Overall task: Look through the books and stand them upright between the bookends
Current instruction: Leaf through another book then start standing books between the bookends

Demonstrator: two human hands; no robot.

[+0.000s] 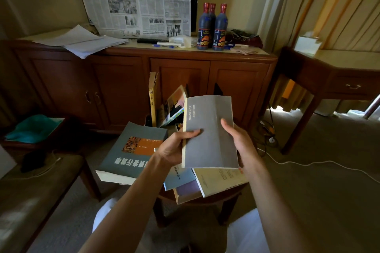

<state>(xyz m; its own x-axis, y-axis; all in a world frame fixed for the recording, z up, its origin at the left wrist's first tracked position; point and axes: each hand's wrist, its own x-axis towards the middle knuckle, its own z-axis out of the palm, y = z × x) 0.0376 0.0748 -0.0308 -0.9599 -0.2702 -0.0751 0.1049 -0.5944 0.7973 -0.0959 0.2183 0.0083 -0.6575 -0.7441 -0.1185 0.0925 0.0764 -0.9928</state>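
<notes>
Both hands held grey book [208, 131] above table: left hand [174, 148] gripped left edge, right hand [239, 139] right edge.

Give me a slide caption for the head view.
Both hands hold a grey book above scattered books.

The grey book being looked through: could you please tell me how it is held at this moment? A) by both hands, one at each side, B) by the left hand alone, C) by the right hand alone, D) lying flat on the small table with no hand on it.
A: the grey book is raised above the other books, the left hand gripping its left edge and the right hand holding its right edge.
</notes>
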